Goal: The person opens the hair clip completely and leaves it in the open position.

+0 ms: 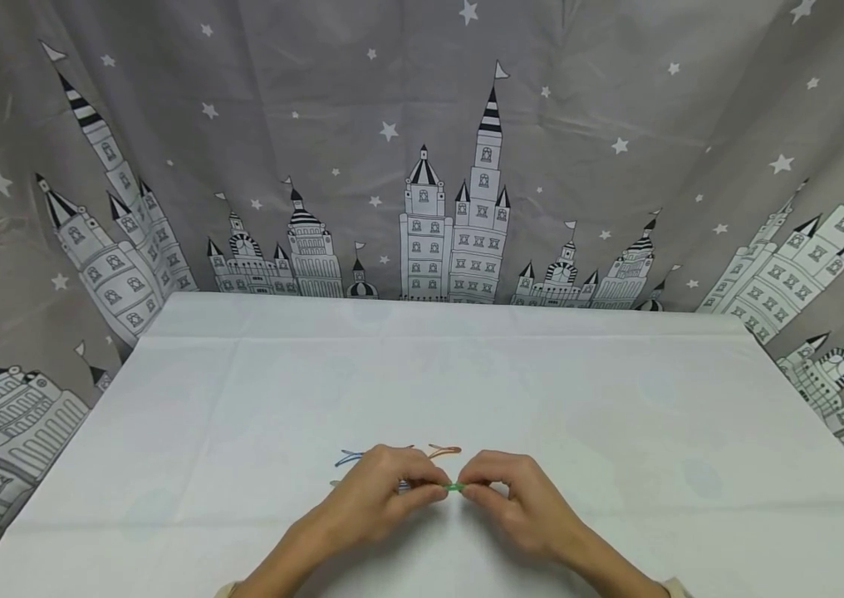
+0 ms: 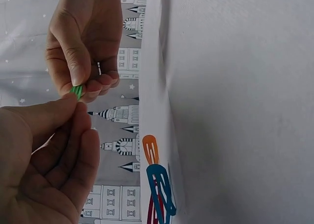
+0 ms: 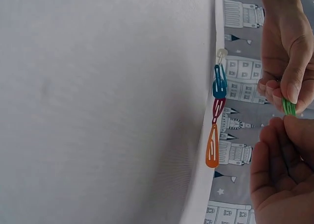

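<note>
A green snap hair clip [image 1: 455, 487] is held above the table between both hands. My left hand [image 1: 380, 492] pinches one end with thumb and forefinger, and my right hand [image 1: 515, 498] pinches the other. Fingertips hide most of the clip, though its green bars [image 3: 288, 107] show in the right wrist view. Behind the hands lie more snap clips: an orange one [image 1: 446, 451] and a blue one [image 1: 347, 456], the left hand partly covering the group. From the right wrist a dark red clip [image 3: 218, 106] and a beige clip [image 3: 222, 53] also appear.
A white cloth covers the table [image 1: 616, 399]. At its far edge and sides hangs a grey curtain [image 1: 586, 108] printed with castles and stars.
</note>
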Tool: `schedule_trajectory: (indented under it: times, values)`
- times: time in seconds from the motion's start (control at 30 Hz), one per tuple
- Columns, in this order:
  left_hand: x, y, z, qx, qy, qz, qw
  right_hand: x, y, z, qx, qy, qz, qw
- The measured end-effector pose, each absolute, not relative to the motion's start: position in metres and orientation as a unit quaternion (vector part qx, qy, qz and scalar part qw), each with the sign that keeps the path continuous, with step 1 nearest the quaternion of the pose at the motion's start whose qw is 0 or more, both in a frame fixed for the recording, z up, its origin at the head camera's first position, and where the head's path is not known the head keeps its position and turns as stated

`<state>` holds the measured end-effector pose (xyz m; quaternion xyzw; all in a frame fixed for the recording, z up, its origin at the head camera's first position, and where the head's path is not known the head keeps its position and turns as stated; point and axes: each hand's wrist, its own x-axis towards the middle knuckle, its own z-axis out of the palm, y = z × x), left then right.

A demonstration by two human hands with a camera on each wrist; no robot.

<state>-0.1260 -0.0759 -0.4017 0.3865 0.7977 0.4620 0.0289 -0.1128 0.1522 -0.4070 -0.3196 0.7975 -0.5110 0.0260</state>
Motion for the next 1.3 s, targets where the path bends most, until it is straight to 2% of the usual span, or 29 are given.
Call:
schedule_trajectory:
  times: [0.27, 0.47, 0.57, 0.93, 1.13, 1.3]
  values:
    - [-0.126, -0.075, -0.401, 0.389, 0.793, 0.466, 0.049, -0.112, 0.156, -0.411, -0.345, 0.777, -0.526, 0.021]
    - [-0.124, -0.074, -0.4, 0.379, 0.779, 0.491, 0.091, -0.113, 0.162, -0.418, -0.369, 0.742, -0.558, 0.05]
    - [-0.123, -0.074, -0.398, 0.38, 0.781, 0.486, 0.095, -0.113, 0.163, -0.42, -0.371, 0.738, -0.56, 0.058]
    - [-0.121, -0.075, -0.395, 0.358, 0.822, 0.437, 0.069, -0.108, 0.157, -0.414, -0.306, 0.782, -0.54, 0.053]
    - [-0.122, -0.075, -0.399, 0.357, 0.828, 0.432, 0.028, -0.109, 0.155, -0.417, -0.291, 0.796, -0.528, 0.042]
    - [-0.124, -0.076, -0.402, 0.354, 0.83, 0.431, 0.017, -0.109, 0.154, -0.416, -0.267, 0.817, -0.509, 0.038]
